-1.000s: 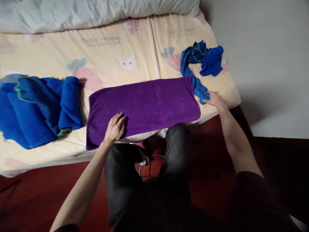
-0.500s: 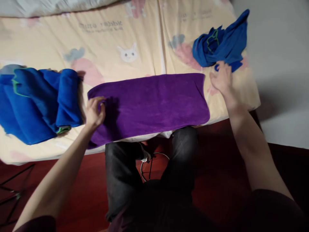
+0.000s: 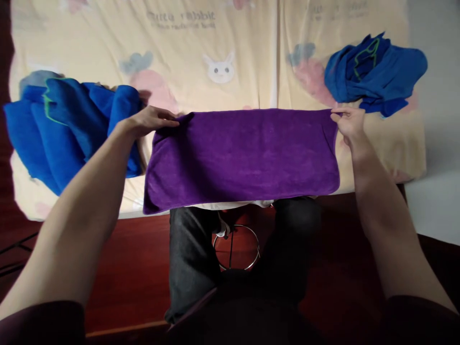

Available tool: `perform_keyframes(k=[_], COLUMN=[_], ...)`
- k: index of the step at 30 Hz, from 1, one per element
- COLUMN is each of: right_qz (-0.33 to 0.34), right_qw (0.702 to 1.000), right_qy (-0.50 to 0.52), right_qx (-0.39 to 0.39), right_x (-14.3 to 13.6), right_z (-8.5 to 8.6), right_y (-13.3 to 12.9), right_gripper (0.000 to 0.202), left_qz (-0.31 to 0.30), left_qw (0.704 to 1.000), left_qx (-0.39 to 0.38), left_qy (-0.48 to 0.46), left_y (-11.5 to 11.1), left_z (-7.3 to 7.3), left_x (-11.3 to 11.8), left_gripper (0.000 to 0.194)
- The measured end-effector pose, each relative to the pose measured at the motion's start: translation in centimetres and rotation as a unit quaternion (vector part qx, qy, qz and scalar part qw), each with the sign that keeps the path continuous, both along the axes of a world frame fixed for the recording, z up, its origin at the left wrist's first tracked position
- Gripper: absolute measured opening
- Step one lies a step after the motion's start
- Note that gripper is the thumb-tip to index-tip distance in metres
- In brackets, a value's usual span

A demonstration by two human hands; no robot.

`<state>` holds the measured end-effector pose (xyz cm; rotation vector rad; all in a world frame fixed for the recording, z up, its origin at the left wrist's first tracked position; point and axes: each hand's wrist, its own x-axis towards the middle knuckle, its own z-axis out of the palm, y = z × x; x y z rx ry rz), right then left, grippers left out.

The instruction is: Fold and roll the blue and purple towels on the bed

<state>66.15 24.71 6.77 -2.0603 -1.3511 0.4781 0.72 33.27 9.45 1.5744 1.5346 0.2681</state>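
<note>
A purple cloth (image 3: 244, 155) lies spread out along the front edge of the bed, its long side running left to right. At its far left corner my left hand (image 3: 156, 120) is closed on the cloth, with a small fold beneath the fingers. My right hand (image 3: 348, 122) pinches the far right corner between thumb and fingers. Left of the purple cloth, partly behind my left forearm, is a heap of blue cloths (image 3: 68, 129) with green edging. A crumpled blue cloth (image 3: 373, 72) rests just beyond my right hand.
The bed (image 3: 251, 43) has a cream sheet with rabbit and strawberry prints. A pale wall (image 3: 440, 143) stands at the right. Below the front edge are my knees, a reddish floor (image 3: 132, 278) and a looped cable (image 3: 258, 244). Dark thin legs show at the lower left.
My left hand has gone from the purple cloth's left side to its far left corner. My right hand has left the crumpled blue cloth and taken the far right corner. The view has shifted.
</note>
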Motion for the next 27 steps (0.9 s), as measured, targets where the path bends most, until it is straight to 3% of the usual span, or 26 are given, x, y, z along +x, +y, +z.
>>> perform_keyframes(k=[3, 6, 9, 12, 17, 21, 24, 27], right_qz=[-0.049, -0.049, -0.042, -0.026, -0.015, -0.045, -0.052, -0.047], right_qw=[0.998, 0.997, 0.998, 0.999, 0.999, 0.998, 0.995, 0.992], right_qy=[0.023, 0.061, 0.056, 0.039, 0.016, -0.044, -0.084, -0.116], right_qx=[0.005, -0.013, 0.0, 0.014, 0.033, 0.023, 0.024, 0.027], right_x=[0.0, 0.0, 0.6, 1.4, 1.9, 2.0, 1.9, 2.1], right_z=[0.0, -0.1, -0.4, -0.8, -2.0, -2.5, -2.5, -2.6], right_y=[-0.2, -0.5, -0.2, 0.6, 1.5, 1.9, 2.2, 2.4], right_gripper=[0.023, 0.03, 0.033, 0.032, 0.021, 0.027, 0.036, 0.039], left_qz=[-0.004, 0.012, -0.055, -0.122, -0.212, -0.272, -0.259, -0.147], left_qw=[0.999, 0.994, 0.998, 0.991, 0.97, 0.943, 0.932, 0.947], left_qx=[0.005, 0.006, 0.009, -0.019, -0.01, 0.103, 0.205, 0.241], left_qy=[-0.052, -0.107, -0.035, 0.059, 0.12, 0.163, 0.151, 0.153], left_y=[0.4, 0.5, 0.8, 1.5, 1.9, -0.7, -3.1, -3.6], left_z=[0.6, 0.6, 0.5, 0.6, 0.8, 0.3, 0.2, 0.0], left_x=[-1.0, -1.9, -2.6, -3.4, -4.2, -3.2, -2.4, -2.6], left_gripper=[0.057, 0.07, 0.084, 0.086, 0.09, 0.101, 0.083, 0.066])
